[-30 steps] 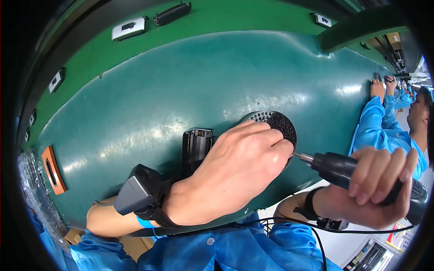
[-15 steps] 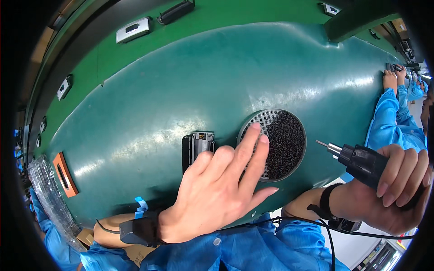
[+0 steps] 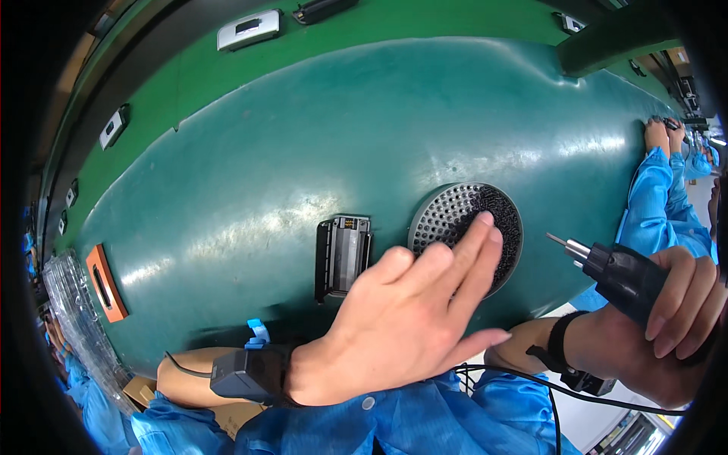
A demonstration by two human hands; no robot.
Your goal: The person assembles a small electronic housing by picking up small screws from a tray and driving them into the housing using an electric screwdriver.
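My left hand (image 3: 406, 322) reaches over a round grey tray (image 3: 416, 227) dotted with small holes. Its index and middle fingers are stretched out, their tips touching the heap of small black screws (image 3: 509, 220) on the tray's right side. My right hand (image 3: 686, 303) is wrapped round a black electric screwdriver (image 3: 626, 277), whose metal bit points left toward the tray, apart from it. Left of the tray lies a black and grey device housing (image 3: 345, 258) with an open cavity and small gold contacts. My left hand hides the tray's near edge.
An orange frame (image 3: 105, 283) with a slot lies at the left, beside clear plastic wrap (image 3: 80, 318). White and black housings (image 3: 249, 30) sit on the green strip beyond the table. A green post (image 3: 618, 45) stands far right, near a co-worker's blue sleeve (image 3: 654, 189).
My left hand has moved right, its fingertips going from the bare holes onto the screws. More holes and more of the housing now show. The right hand still holds the screwdriver.
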